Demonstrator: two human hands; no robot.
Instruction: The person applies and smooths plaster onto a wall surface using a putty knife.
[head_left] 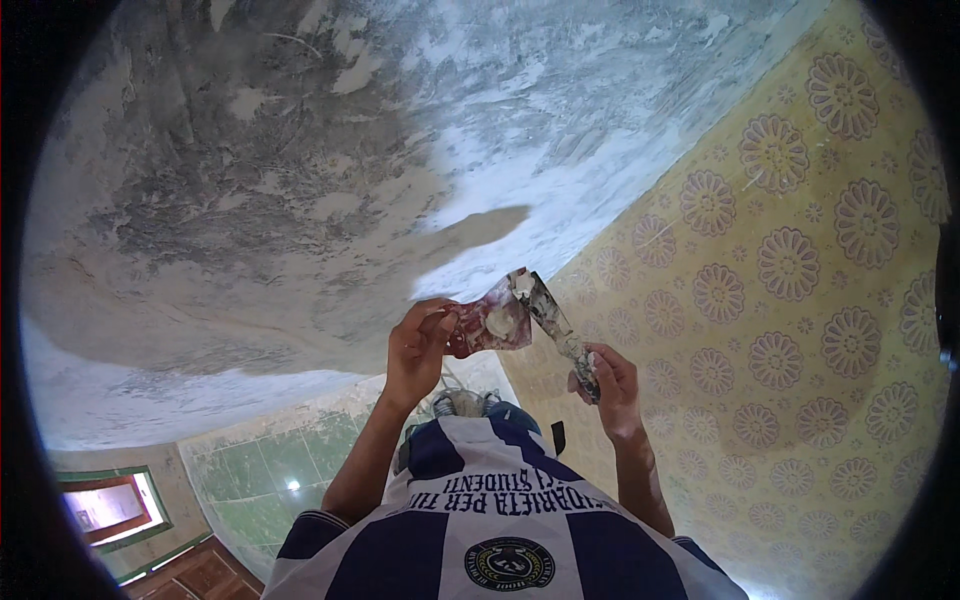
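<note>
My left hand [418,348] grips the edge of a thin, flat, reddish piece [478,332], smeared with whitish paste. A lump of pale putty [503,322] sits on its face. My right hand [612,385] is closed round the handle of a putty knife [548,308], whose blade is stained dark and pale. The blade's tip meets or overlaps the far corner of the reddish piece, with some putty there. Both are held up in front of my chest, close to the patchy grey wall [300,180].
Rough grey and white plaster covers the wall ahead, with shadows across it. To the right is a yellowish surface with flower patterns [790,265]. Green tiles [300,450] line the lower left, near a small window [115,505] and a brown wooden panel [205,575].
</note>
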